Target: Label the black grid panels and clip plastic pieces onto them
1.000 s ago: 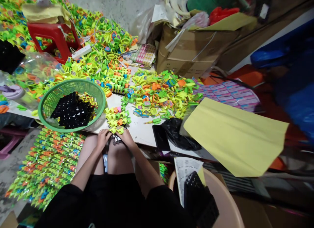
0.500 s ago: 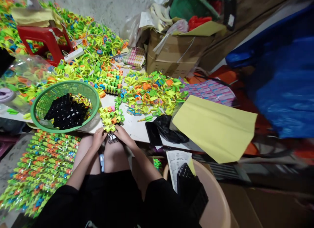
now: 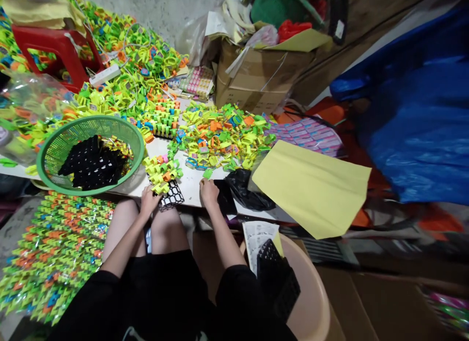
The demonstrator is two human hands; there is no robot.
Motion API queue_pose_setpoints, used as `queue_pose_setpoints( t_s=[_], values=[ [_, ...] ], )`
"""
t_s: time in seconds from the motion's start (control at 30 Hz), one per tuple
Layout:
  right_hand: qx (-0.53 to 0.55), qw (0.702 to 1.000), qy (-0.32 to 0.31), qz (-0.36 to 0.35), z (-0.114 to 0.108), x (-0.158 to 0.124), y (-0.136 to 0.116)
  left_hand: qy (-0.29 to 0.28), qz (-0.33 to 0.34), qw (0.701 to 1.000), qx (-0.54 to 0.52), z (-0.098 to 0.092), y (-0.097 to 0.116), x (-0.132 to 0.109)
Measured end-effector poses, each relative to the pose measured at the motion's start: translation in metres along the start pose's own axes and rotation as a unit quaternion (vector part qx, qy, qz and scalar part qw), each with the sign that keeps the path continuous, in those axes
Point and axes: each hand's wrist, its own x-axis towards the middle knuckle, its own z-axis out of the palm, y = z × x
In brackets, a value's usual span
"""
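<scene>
A black lattice tray (image 3: 172, 197) rests at the table's front edge, over my lap. Bright yellow, green and orange plastic toy watches (image 3: 161, 172) stand in rows on its far part, while its near right cells show bare. My left hand (image 3: 149, 200) grips the tray's left side with curled fingers. Farther right, my right hand (image 3: 209, 193) lies on the table with its fingers closed at a green toy watch (image 3: 207, 173), whose green part sticks out beyond the fingertips. A loose heap of toy watches (image 3: 223, 138) lies just behind it.
At left stands a green basket (image 3: 42, 158) with black trays (image 3: 91, 165) inside. A black phone (image 3: 225, 197), a black plastic bag (image 3: 249, 194) and a yellow sheet (image 3: 311, 187) lie right. Behind are a cardboard box (image 3: 252, 82) and a red stool (image 3: 54, 43).
My right hand has left the tray and moved right to the green toy watch, which has shifted slightly. My left hand stays on the tray, whose bare cells now show.
</scene>
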Motion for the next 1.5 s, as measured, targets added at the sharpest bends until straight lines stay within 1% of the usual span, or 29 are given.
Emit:
queue_pose_setpoints(
  t_s=[0.03,0.1,0.13,0.2,0.27,0.33,0.4,0.47,0.5,0.57,0.67,0.87,0.93,1.03,1.13,1.2,1.3,1.37,1.4,1.43,1.47,1.5],
  values=[
    [0.023,1.000,0.010,-0.006,0.003,-0.004,0.001,0.000,-0.004,1.000,0.001,-0.001,0.001,0.000],
    [0.104,0.993,0.039,-0.027,0.008,-0.011,0.003,-0.003,-0.008,1.000,0.001,-0.002,0.004,-0.001],
    [0.160,0.985,0.052,-0.037,0.011,-0.014,0.003,-0.005,-0.007,1.000,0.000,-0.002,0.005,-0.002],
    [0.284,0.956,0.056,-0.046,0.016,-0.019,0.001,-0.005,-0.007,1.000,0.000,-0.002,0.007,-0.002],
    [0.396,0.917,0.024,-0.044,0.023,-0.024,-0.009,0.002,-0.009,1.000,0.003,-0.002,0.007,-0.004],
    [0.477,0.877,-0.039,-0.049,0.028,-0.030,-0.025,0.010,-0.011,1.000,0.005,0.000,0.007,-0.005],
    [0.527,0.841,-0.103,-0.067,0.033,-0.037,-0.042,0.017,-0.012,1.000,0.003,0.001,0.007,-0.005],
    [0.549,0.820,-0.137,-0.085,0.036,-0.042,-0.057,0.020,-0.011,1.000,-0.002,0.003,0.007,-0.006],
    [0.552,0.818,-0.139,-0.090,0.037,-0.044,-0.062,0.021,-0.009,1.000,-0.003,0.003,0.007,-0.006],
    [0.544,0.824,-0.132,-0.093,0.038,-0.046,-0.068,0.022,-0.008,1.000,-0.001,0.004,0.006,-0.007],
    [0.505,0.847,-0.127,-0.104,0.037,-0.043,-0.069,0.021,-0.016,1.000,0.006,0.005,0.006,-0.007],
    [0.366,0.904,-0.105,-0.191,0.031,-0.038,-0.075,0.013,-0.020,1.000,0.008,0.006,0.004,-0.007],
    [0.322,0.916,-0.106,-0.213,0.030,-0.037,-0.080,0.010,-0.020,1.000,0.016,0.006,0.004,-0.007],
    [0.276,0.929,-0.110,-0.221,0.029,-0.035,-0.087,0.008,-0.008,0.999,0.033,0.005,0.004,-0.007],
    [0.268,0.932,-0.114,-0.217,0.029,-0.033,-0.091,0.008,0.001,0.999,0.042,0.005,0.004,-0.007],
    [0.282,0.926,-0.113,-0.224,0.029,-0.032,-0.091,0.015,0.002,0.999,0.037,0.005,0.003,-0.007],
    [0.331,0.902,-0.130,-0.247,0.029,-0.030,-0.085,0.031,-0.006,0.999,0.015,0.006,0.001,-0.008],
    [0.377,0.876,-0.172,-0.245,0.029,-0.026,-0.077,0.040,-0.013,0.999,0.003,0.007,0.000,-0.007],
    [0.395,0.869,-0.191,-0.227,0.028,-0.023,-0.072,0.043,-0.014,0.999,0.002,0.008,-0.001,-0.006],
    [0.405,0.870,-0.199,-0.197,0.026,-0.018,-0.065,0.045,-0.014,0.999,0.004,0.008,-0.001,-0.005],
    [0.403,0.881,-0.187,-0.161,0.024,-0.012,-0.059,0.048,-0.014,0.999,0.011,0.009,-0.001,-0.004],
    [0.389,0.900,-0.152,-0.126,0.021,-0.004,-0.052,0.053,-0.016,0.998,0.019,0.010,-0.001,-0.004]
  ],
)
